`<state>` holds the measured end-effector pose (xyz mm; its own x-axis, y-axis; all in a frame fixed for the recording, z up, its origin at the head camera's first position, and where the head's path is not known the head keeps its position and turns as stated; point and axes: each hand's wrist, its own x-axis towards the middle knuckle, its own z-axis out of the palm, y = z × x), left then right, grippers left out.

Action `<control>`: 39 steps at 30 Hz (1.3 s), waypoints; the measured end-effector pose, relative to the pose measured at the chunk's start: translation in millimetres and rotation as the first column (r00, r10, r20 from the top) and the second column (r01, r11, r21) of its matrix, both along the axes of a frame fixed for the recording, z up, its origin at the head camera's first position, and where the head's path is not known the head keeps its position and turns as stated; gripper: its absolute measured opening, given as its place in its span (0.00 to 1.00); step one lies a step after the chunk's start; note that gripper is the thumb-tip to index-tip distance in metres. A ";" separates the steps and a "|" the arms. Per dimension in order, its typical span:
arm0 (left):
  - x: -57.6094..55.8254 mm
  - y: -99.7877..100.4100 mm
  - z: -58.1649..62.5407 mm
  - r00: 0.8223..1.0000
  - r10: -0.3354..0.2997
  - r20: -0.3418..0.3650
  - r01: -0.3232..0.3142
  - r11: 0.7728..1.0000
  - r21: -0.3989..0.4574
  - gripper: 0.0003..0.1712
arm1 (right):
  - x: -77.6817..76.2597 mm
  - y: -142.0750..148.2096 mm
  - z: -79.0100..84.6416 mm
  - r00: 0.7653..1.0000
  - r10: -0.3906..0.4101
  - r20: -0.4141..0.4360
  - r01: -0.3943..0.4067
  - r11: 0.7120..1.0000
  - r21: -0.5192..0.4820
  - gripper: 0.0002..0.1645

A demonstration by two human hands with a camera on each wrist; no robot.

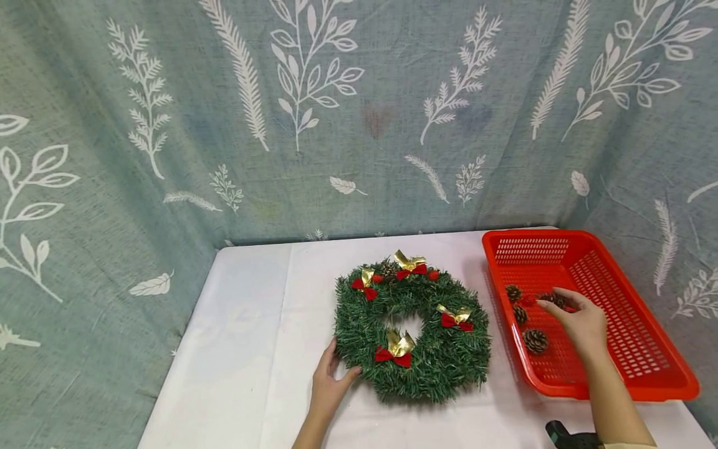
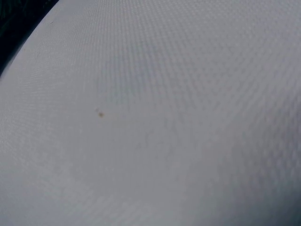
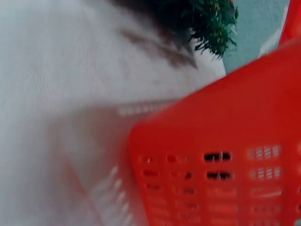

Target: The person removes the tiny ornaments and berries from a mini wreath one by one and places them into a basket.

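Observation:
A round green wreath (image 1: 449, 368) lies on the white table, trimmed with several red bows and gold ribbons, plus a pine cone (image 1: 388, 269) and red berries (image 1: 433, 275) along its far side. My left hand (image 1: 331, 383) touches the wreath's near left edge, thumb and fingers spread apart. Over the red basket (image 1: 634, 299) to the right, my right hand (image 1: 583, 321) pinches a small brown pine cone (image 1: 552, 299) between thumb and fingers, which partly cover it. Three other pine cones, one of them larger (image 1: 535, 341), lie along the basket's left side.
A white cloth (image 1: 235, 349) covers the table; it fills most of the left wrist view. Grey-green curtains (image 1: 381, 174) with white leaf prints hang behind and at the sides. The basket's slotted wall (image 3: 225, 141) rises close in the right wrist view. A black object (image 1: 566, 436) lies beside the right forearm.

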<state>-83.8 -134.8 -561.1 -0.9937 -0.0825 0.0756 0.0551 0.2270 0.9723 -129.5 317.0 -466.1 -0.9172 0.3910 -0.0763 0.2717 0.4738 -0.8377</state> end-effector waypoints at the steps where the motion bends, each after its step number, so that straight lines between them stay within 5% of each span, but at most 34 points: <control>1: -0.1 0.0 -0.1 1.000 -0.001 -0.001 0.001 1.000 0.001 0.47 | 0.4 2.0 -0.7 1.000 0.004 0.011 -0.004 1.000 0.000 0.41; 12: 0.6 0.2 0.3 1.000 0.009 -0.005 -0.010 0.999 -0.033 0.47 | 7.3 18.6 -7.9 0.993 0.096 0.071 -0.105 0.985 0.134 0.42; 20: 1.6 -0.5 -0.1 1.000 0.013 -0.001 -0.013 0.999 -0.038 0.47 | 1.2 33.0 -9.9 0.977 0.189 0.096 -0.207 0.946 0.249 0.38; 28: 2.1 0.1 1.1 1.000 0.014 0.002 -0.014 0.999 -0.049 0.47 | -11.4 45.3 -16.7 0.942 0.314 0.115 -0.333 0.913 0.235 0.35; 39: 0.1 -0.2 -0.6 1.000 0.009 0.001 -0.009 0.999 -0.041 0.47 | -25.1 53.6 -29.6 0.907 0.382 0.178 -0.411 0.895 0.174 0.35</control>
<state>-83.7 -135.0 -561.6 -0.9930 -0.0884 0.0781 0.0519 0.2668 0.9624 -154.6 370.6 -495.7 -0.9854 0.0175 -0.1694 0.1298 0.7213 -0.6804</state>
